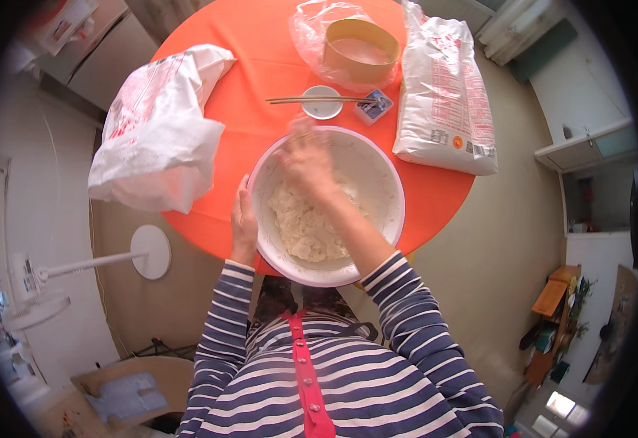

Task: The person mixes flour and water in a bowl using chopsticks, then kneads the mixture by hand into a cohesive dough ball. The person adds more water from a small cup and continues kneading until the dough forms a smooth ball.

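Note:
A large white basin [373, 164] with a lilac rim and faint leaf prints stands at the near edge of the round table. Shaggy, lumpy dough [305, 227] lies in its left and near part. My left hand [244, 219] rests against the basin's outer left side, thumb up by the rim. Over the far left inside of the basin is my right hand [308, 153], blurred by motion, its fingers near the far wall. Whether any dough is between those fingers cannot be made out.
An orange cloth [253, 49] covers the table. White printed sacks stand left [154, 126] and right [445, 98]. Beyond the basin, chopsticks [297, 99] lie across a small white bowl [321, 111] beside a small printed box [373, 107]. A round sieve [360, 52] sits on clear plastic. A pedestal fan [150, 252] stands left.

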